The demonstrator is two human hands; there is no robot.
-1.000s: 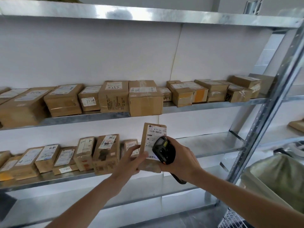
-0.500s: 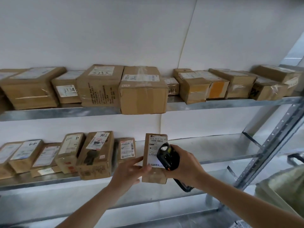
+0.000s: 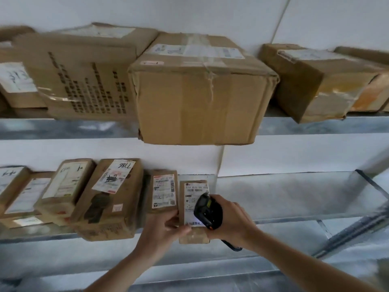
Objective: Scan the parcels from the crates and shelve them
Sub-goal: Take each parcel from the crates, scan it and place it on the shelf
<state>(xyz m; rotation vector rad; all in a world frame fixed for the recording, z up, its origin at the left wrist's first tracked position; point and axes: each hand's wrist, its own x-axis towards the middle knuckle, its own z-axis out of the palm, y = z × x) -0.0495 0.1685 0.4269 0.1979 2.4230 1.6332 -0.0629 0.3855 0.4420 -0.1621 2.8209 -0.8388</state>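
Parcel in hand: small brown parcel (image 3: 192, 209), lower centre of the frame, label facing the camera, its far end over the lower shelf (image 3: 294, 197) and its near end past the shelf's front edge.
Left hand: left hand (image 3: 164, 228) pinches the parcel's lower left corner, thumb on the label side, fingers curled behind.
Right hand: right hand (image 3: 229, 222) is wrapped round a black scanner (image 3: 207, 210) and presses against the parcel's right side; the scanner head covers part of the label.
Neighbour: a labelled box (image 3: 163, 191) stands just left of the parcel; whether they touch cannot be told.
Done, lower shelf: a row of labelled boxes fills the left half of the frame, among them a tall box (image 3: 109, 199) marked 7786.
Done, upper shelf: upper shelf (image 3: 315, 125) holds larger cartons across the frame, including a big taped carton (image 3: 200, 91) that overhangs its edge.
Step in hand: judged as placing; the parcel appears nearly seated at the end of the row. Whether its scan is complete cannot be told.
Remaining space: the lower shelf is bare at centre right of the frame.
Remaining work: crates are not in view, so the parcel count left cannot be told.
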